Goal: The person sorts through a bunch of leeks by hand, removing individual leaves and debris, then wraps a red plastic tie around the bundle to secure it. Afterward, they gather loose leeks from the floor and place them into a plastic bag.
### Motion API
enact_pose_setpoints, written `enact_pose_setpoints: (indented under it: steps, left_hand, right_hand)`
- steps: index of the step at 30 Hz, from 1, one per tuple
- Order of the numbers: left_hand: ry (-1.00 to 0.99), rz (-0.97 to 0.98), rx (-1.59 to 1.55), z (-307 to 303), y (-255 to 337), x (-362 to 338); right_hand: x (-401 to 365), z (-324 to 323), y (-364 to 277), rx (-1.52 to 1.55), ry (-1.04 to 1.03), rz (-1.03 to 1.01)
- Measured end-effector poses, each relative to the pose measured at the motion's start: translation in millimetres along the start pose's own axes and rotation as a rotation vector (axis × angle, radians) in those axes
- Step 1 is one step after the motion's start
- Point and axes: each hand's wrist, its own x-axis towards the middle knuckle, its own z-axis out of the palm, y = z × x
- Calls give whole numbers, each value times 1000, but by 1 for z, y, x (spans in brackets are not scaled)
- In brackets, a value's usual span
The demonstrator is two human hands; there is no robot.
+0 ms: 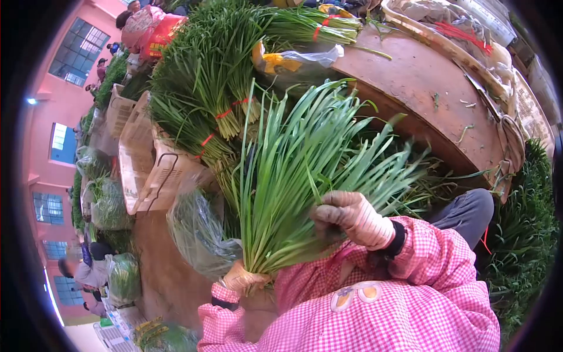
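My left hand (244,278), in a pale glove, is closed around the pale stem ends of a loose bunch of garlic chives (287,170). The long green leaves fan upward and to the right. My right hand (353,218), in a glove with dirty fingertips, is at the right side of the bunch. Its thumb and fingers are pressed together on a single chive leaf (314,186). Motion blurs the lower fingers and the leaf tips on the right. Behind the bunch lie tied chive bundles (217,76) with red bands.
A brown board (410,76) with leaf scraps curves along the right. Plastic crates (138,152) and a clear plastic bag (199,234) are at left. More greens (528,234) lie at far right. Other people, one at lower left (94,273), are in the background.
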Motion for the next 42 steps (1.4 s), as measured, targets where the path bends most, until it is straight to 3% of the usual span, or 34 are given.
enact_pose_setpoints:
  steps: [2, 9, 11, 12, 16, 20, 22, 23, 26, 28, 34, 38, 40, 42]
  left_hand:
    - [-1, 50, -9, 8, -3, 5]
    - [70, 61, -223, 10, -14, 5]
    - [-5, -76, -217, 1, -15, 4]
    - [-36, -141, -218, -4, -15, 3]
    - [-275, -109, -373, -14, -25, 1]
    - [-199, -111, -333, -14, -17, -6]
    - [-168, -96, -292, -5, -1, -8]
    - [-149, -86, -274, 0, 8, -8]
    - [-133, -80, -199, 4, 16, -10]
    - [-139, -80, -160, 7, 21, -10]
    - [-141, -80, -176, 7, 17, -9]
    - [-126, -150, -201, 11, 24, -15]
    - [-135, -157, -184, 6, 22, -15]
    - [-162, -125, -199, 5, 18, -15]
  right_hand:
    - [-6, -8, -2, -19, 2, 68]
    - [-29, -59, -42, -54, 280, -148]
    - [-39, -71, -48, -89, 351, -98]
    - [-38, -81, -45, -40, 376, -139]
    - [-34, -111, -48, 215, 447, -431]
    - [-47, -169, -87, 423, 469, -749]
    - [-59, -188, -110, 351, 455, -871]
    - [-63, -194, -121, 383, 376, -847]
    - [-56, -163, -132, 245, 282, -885]
    - [-47, -145, -131, 240, 209, -762]
    - [-19, -92, -145, 121, 15, -700]
    - [5, -35, -171, -297, -14, -949]
    - [20, 21, -166, -686, -94, -1240]
    - [30, 75, -120, -985, -306, -1566]
